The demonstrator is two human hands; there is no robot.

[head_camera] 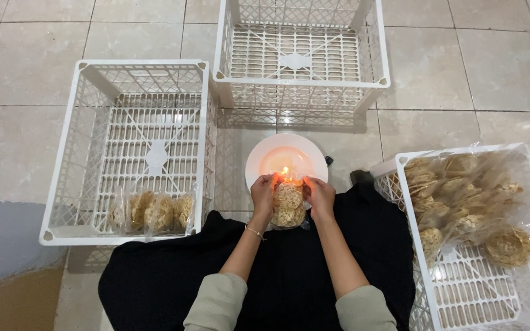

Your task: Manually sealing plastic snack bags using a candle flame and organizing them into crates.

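Note:
A clear plastic bag of round golden crackers [288, 205] is held upright between both my hands, over my black-clad lap. My left hand [263, 191] grips its upper left edge and my right hand [319, 191] grips its upper right edge. The bag's top sits at a small flame [285, 172] that burns on a white plate [259, 160] on the floor just beyond my hands. The flame's source is hidden behind the bag.
A white plastic crate [69, 147] at left holds one sealed cracker bag [151, 213]. Another white crate [302, 83] stands beyond the plate. A third crate [461, 294] at right holds several open bags of crackers [461, 196]. Beige floor tiles surround everything.

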